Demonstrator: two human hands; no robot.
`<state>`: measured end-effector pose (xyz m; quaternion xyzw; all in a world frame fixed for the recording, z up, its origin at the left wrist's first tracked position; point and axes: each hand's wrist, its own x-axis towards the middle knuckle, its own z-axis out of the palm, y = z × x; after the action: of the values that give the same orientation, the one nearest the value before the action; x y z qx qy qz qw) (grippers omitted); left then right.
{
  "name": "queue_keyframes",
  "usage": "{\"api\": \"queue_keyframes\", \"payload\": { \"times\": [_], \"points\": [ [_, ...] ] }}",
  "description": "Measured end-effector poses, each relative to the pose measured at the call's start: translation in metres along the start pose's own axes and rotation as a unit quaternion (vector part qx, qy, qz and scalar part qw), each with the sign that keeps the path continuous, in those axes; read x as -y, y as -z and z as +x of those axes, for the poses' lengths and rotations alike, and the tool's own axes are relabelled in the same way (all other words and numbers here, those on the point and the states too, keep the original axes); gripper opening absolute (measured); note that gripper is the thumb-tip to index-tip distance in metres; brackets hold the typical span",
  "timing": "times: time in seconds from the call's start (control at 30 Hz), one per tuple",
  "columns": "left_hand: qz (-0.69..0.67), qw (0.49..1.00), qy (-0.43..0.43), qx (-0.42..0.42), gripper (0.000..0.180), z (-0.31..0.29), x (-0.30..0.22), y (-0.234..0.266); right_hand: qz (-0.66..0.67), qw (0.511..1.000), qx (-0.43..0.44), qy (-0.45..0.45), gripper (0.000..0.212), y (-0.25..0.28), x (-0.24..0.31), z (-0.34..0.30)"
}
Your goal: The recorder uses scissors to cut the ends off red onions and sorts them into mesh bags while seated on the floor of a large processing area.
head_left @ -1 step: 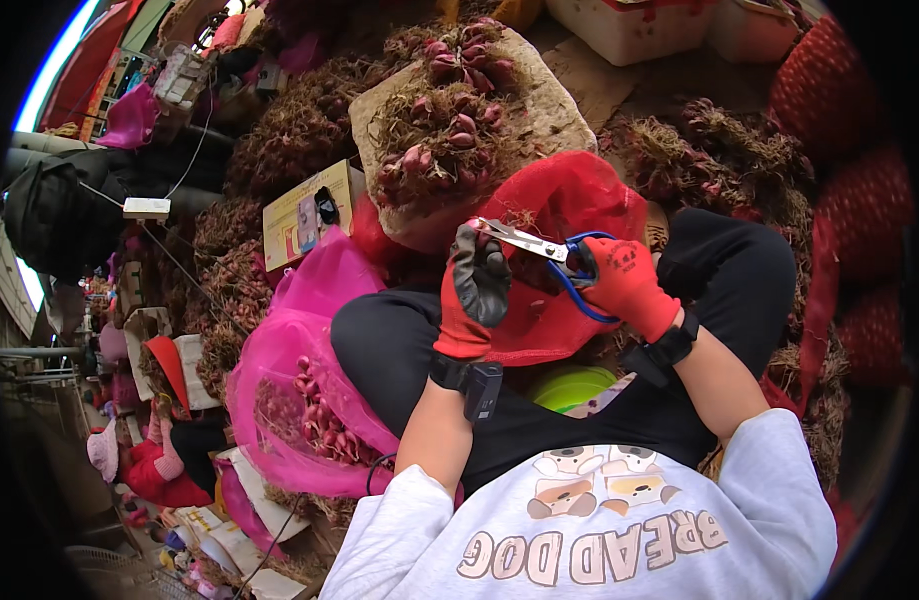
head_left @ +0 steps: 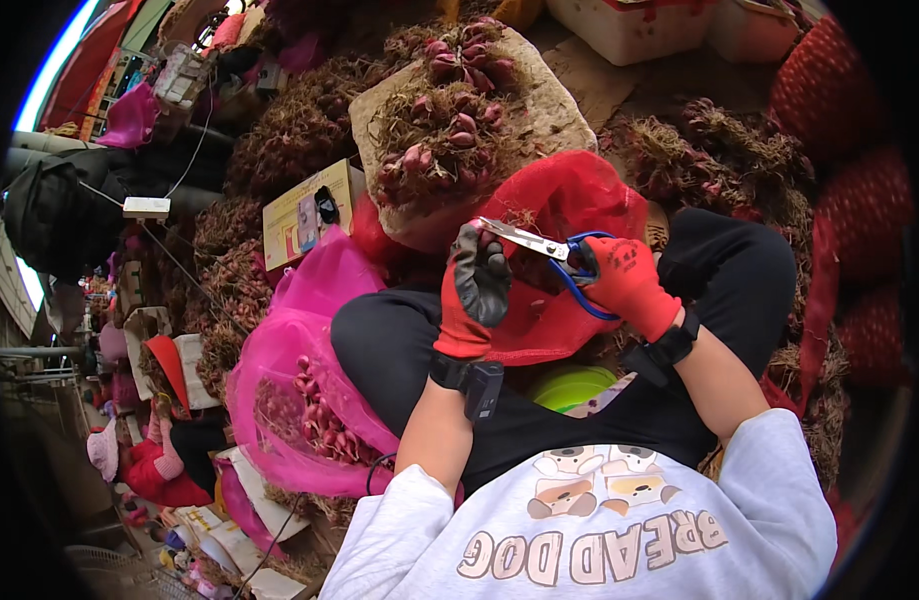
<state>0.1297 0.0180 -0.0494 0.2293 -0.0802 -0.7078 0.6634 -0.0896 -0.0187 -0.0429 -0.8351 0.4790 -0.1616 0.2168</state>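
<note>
My right hand [head_left: 624, 283], in a red glove, is closed round the blue handles of a pair of scissors [head_left: 524, 238]. The blades point left and lie together at the fingertips of my left hand [head_left: 479, 282]. That hand wears a red glove with a dark grey palm. Its fingers pinch a small shallot [head_left: 476, 223], of which only a pinkish bit shows beside the blade tips. Below the scissors a red mesh bag [head_left: 569, 195] lies between my knees. Shallots with dry roots [head_left: 464, 125] are heaped on a pale block [head_left: 554, 95] just beyond.
To my left is a pink mesh bag [head_left: 264, 400] with shallots inside. A box [head_left: 279, 225] carries a phone [head_left: 307, 222]. Filled red sacks [head_left: 859, 220] line the right side. A green bowl [head_left: 569, 388] sits between my legs. Another person [head_left: 159, 470] sits far left.
The scissor blades have come closer together at my left fingertips. Both hands otherwise keep their places.
</note>
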Motion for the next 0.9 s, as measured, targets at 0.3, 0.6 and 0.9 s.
{"api": "queue_keyframes", "payload": {
  "times": [0.3, 0.6, 0.9],
  "points": [
    [0.072, 0.996, -0.032, -0.028, 0.027, 0.004, 0.001, 0.001, 0.160, 0.986, 0.009, -0.052, 0.029, 0.009, 0.003, 0.001],
    [0.239, 0.953, -0.185, 0.000, 0.039, 0.003, 0.005, -0.013, 0.055, 0.997, -0.055, 0.010, 0.030, 0.013, 0.007, -0.002],
    [0.278, 0.938, -0.205, 0.035, 0.042, 0.005, 0.001, -0.012, 0.041, 0.998, 0.000, -0.052, 0.026, 0.012, 0.001, -0.001]
  ]
}}
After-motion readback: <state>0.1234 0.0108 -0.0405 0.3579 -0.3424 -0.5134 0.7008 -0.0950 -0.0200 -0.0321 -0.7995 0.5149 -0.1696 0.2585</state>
